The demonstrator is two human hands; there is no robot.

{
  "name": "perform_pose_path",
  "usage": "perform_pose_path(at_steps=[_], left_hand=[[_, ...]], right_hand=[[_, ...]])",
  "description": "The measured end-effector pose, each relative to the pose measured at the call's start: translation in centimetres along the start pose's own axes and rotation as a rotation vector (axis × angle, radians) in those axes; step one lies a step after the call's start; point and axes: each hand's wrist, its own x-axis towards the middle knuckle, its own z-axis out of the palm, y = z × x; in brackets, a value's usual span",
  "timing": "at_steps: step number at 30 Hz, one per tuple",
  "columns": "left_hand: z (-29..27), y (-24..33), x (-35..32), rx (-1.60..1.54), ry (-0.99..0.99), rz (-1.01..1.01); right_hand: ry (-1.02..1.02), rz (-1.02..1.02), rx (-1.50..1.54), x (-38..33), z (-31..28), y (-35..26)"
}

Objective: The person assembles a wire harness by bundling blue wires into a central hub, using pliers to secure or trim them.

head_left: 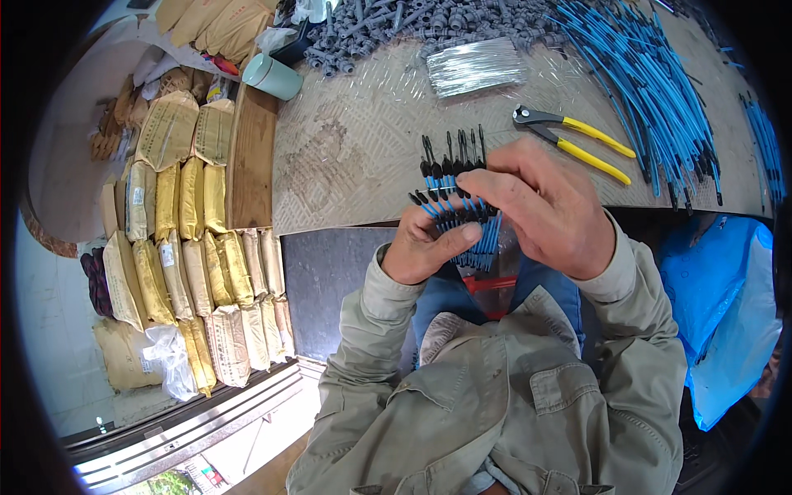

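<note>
a: where's the work sitting right now?

b: both hands are at the near edge of the table [363, 165]. the left hand [425, 247] is wrapped around a bundle of blue cables [455, 194] with black tips, thumb pressed across the front of it. the right hand [544, 210] curls over the bundle from the right, fingertips pinching at the cables near their upper part.

a: so neither hand is loose?

b: no, both are closed on that same bundle.

a: which way does it point?

b: its long axis runs near to far, roughly upright in the view. the black tips fan out at the far end, over the table edge, and the blue tails hang down toward the person's lap.

a: how far along would you say?

b: early to middle, i'd judge. one handful is gathered and the tips look roughly evened, but nothing seems to bind it yet. a big heap of loose blue cables [652, 91] lies far right on the table, so plenty is left.

a: anything else within reach?

b: yellow-handled pliers [577, 140] lie just beyond the right hand, untouched. a sheaf of thin silver wires [477, 66] lies farther off, with a pile of grey plastic fittings [396, 29] behind it.
</note>
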Motion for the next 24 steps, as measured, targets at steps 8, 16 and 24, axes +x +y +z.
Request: perform_pose_path(at_steps=[8,16,24], left_hand=[[0.5,0.1,0.1,0.013,0.006,0.001],[1.1,-0.5,0.3,0.062,0.077,0.023],[0.8,-0.5,0.4,-0.084,0.045,-0.019]], right_hand=[[0.016,0.014,0.074,-0.3,0.2,0.6],[0.006,0.019,0.111,1.3,0.1,0.8],[-0.177,0.237,-0.329,5.0,0.7,14.4]])
